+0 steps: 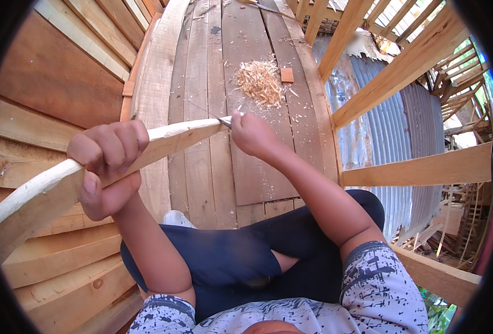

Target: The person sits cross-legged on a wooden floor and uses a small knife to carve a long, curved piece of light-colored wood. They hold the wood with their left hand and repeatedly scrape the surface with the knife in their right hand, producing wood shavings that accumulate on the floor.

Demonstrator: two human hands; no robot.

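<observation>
A long, pale wooden board (185,131) with a whittled, lighter upper edge slants from the lower left up to the middle. My left hand (110,161) is wrapped round it, thumb below and fingers over the top. At the board's far right end, my right hand (252,133) is closed on a knife. The knife's thin dark blade (220,119) points up and left, across the end of the board. Its handle is hidden inside my fist.
A pile of wood shavings (259,82) lies on the plank floor (202,183), beside a small reddish-brown block (287,75). Plank walling (52,75) rises on the left. Timber rails (413,169) run along the right, with corrugated metal sheets (383,106) beyond them.
</observation>
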